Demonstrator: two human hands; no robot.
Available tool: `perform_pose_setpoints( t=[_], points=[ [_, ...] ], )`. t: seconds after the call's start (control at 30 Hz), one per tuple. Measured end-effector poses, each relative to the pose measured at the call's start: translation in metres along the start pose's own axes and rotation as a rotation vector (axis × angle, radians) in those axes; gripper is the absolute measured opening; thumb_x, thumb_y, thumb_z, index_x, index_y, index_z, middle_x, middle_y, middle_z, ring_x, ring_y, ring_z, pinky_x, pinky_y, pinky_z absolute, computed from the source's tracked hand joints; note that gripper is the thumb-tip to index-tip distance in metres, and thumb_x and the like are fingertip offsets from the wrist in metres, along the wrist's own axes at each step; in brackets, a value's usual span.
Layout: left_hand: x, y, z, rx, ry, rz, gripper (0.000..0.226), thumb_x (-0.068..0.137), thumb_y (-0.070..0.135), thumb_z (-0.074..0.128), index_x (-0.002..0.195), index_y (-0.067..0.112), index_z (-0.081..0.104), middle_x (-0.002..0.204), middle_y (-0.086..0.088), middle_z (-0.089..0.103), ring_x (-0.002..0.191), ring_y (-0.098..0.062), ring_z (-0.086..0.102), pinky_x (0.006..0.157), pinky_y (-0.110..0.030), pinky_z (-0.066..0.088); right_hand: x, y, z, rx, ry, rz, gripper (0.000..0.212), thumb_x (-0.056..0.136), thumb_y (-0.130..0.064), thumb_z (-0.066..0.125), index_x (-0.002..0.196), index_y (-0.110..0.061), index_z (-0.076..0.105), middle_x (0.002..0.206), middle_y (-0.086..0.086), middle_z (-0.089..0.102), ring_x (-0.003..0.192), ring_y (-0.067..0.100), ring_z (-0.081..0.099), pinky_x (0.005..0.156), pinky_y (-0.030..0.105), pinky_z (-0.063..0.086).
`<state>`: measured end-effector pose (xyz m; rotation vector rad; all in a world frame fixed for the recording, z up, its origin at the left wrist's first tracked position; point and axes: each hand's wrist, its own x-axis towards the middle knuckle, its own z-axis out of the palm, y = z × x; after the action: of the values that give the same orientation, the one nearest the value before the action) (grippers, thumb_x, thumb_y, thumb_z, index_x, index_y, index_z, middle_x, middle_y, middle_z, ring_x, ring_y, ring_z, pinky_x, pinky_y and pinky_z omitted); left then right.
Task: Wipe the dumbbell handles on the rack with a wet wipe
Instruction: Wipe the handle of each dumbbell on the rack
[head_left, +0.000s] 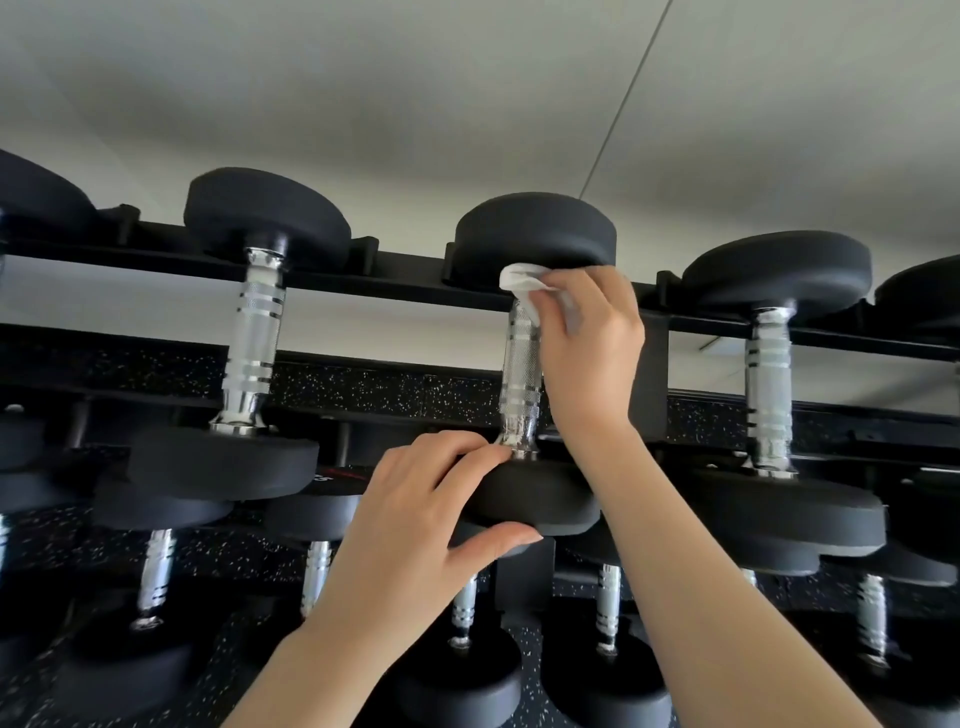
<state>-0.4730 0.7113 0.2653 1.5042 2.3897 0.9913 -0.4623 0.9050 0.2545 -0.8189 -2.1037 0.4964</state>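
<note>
A black dumbbell with a knurled chrome handle (521, 374) lies across the top tier of the black rack (405, 280), in the middle of the view. My right hand (592, 343) presses a crumpled white wet wipe (522, 283) against the far end of that handle, just below the far weight head (535, 231). My left hand (431, 519) grips the near weight head (535, 499), fingers on top and thumb underneath.
More black dumbbells with chrome handles lie on the top tier to the left (254, 332) and right (769, 384). A lower tier holds several smaller dumbbells (467, 608). Speckled black rubber flooring (363, 384) shows behind the rack, below a pale wall.
</note>
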Motion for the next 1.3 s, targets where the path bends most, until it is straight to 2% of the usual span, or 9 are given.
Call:
perform_pose_setpoints(
  t=[0.1, 0.27, 0.37, 0.47, 0.57, 0.7, 0.8, 1.07, 1.3],
  points=[
    [-0.001, -0.001, 0.001, -0.01, 0.009, 0.003, 0.056, 0.085, 0.059, 0.05, 0.118, 0.016, 0.064, 0.112, 0.005, 0.058, 0.096, -0.007, 0.046, 0.085, -0.026, 0.037, -0.002, -0.005, 0.003, 0.089, 0.015, 0.095, 0.01, 0.081, -0.005, 0.067, 0.089, -0.006, 0.073, 0.089, 0.008, 0.064, 0.082, 0.024, 0.06, 0.068, 0.031, 0.049],
    [0.0, -0.002, 0.002, -0.036, 0.006, -0.007, 0.055, 0.085, 0.059, 0.05, 0.119, 0.017, 0.062, 0.113, 0.006, 0.057, 0.097, -0.008, 0.046, 0.087, -0.026, 0.036, 0.004, -0.009, 0.001, 0.148, -0.006, 0.173, 0.01, 0.079, -0.005, 0.069, 0.086, -0.006, 0.074, 0.089, 0.006, 0.065, 0.078, 0.014, 0.059, 0.07, 0.022, 0.047],
    [-0.001, -0.001, 0.002, -0.045, 0.006, -0.022, 0.055, 0.084, 0.059, 0.051, 0.118, 0.017, 0.063, 0.113, 0.006, 0.057, 0.097, -0.007, 0.045, 0.087, -0.026, 0.035, 0.002, -0.008, -0.004, 0.127, -0.09, 0.126, 0.007, 0.078, -0.009, 0.069, 0.083, -0.006, 0.074, 0.088, 0.005, 0.066, 0.078, 0.012, 0.058, 0.069, 0.018, 0.045],
    [-0.002, -0.001, 0.003, -0.062, -0.005, -0.035, 0.055, 0.085, 0.059, 0.051, 0.119, 0.017, 0.063, 0.114, 0.006, 0.057, 0.099, -0.007, 0.046, 0.088, -0.027, 0.036, 0.005, -0.007, -0.01, 0.114, -0.176, 0.141, 0.007, 0.078, -0.01, 0.071, 0.084, -0.008, 0.075, 0.091, 0.003, 0.067, 0.078, 0.007, 0.054, 0.069, 0.005, 0.04],
    [-0.003, 0.0, 0.002, -0.07, -0.01, -0.041, 0.056, 0.085, 0.059, 0.051, 0.12, 0.017, 0.062, 0.115, 0.005, 0.057, 0.1, -0.009, 0.047, 0.089, -0.028, 0.036, 0.008, -0.008, -0.018, 0.107, -0.273, 0.155, 0.009, 0.077, -0.009, 0.073, 0.085, -0.008, 0.074, 0.093, 0.001, 0.064, 0.078, 0.005, 0.052, 0.071, 0.0, 0.036],
    [-0.005, 0.0, 0.001, -0.109, 0.041, -0.063, 0.056, 0.081, 0.055, 0.057, 0.116, 0.013, 0.062, 0.114, 0.003, 0.056, 0.106, -0.011, 0.05, 0.091, -0.022, 0.038, 0.0, -0.011, -0.028, 0.109, -0.426, 0.161, 0.01, 0.073, -0.01, 0.077, 0.083, -0.009, 0.075, 0.089, 0.001, 0.064, 0.07, -0.005, 0.051, 0.069, 0.001, 0.036],
    [-0.009, -0.002, -0.001, -0.137, 0.072, -0.079, 0.051, 0.078, 0.051, 0.063, 0.111, 0.012, 0.063, 0.113, 0.006, 0.052, 0.105, -0.013, 0.052, 0.091, -0.017, 0.038, -0.013, -0.014, -0.038, 0.104, -0.531, 0.142, 0.012, 0.071, -0.012, 0.08, 0.081, -0.01, 0.076, 0.082, -0.002, 0.062, 0.068, -0.005, 0.052, 0.067, 0.002, 0.038],
    [-0.01, -0.003, 0.0, -0.152, 0.104, -0.081, 0.049, 0.077, 0.047, 0.066, 0.108, 0.009, 0.065, 0.109, 0.003, 0.056, 0.103, -0.014, 0.054, 0.088, -0.017, 0.04, -0.024, -0.02, -0.055, 0.043, -0.737, 0.117, 0.008, 0.071, -0.015, 0.08, 0.078, -0.015, 0.077, 0.075, -0.008, 0.061, 0.067, -0.002, 0.053, 0.066, 0.005, 0.04],
    [-0.011, -0.003, 0.002, -0.134, 0.125, -0.092, 0.05, 0.076, 0.048, 0.066, 0.108, 0.009, 0.066, 0.108, 0.0, 0.056, 0.099, -0.018, 0.054, 0.086, -0.024, 0.042, -0.02, -0.016, -0.071, 0.014, -0.898, 0.276, 0.007, 0.071, -0.023, 0.08, 0.076, -0.023, 0.075, 0.075, -0.01, 0.066, 0.064, -0.004, 0.053, 0.062, 0.001, 0.038]
  ],
)
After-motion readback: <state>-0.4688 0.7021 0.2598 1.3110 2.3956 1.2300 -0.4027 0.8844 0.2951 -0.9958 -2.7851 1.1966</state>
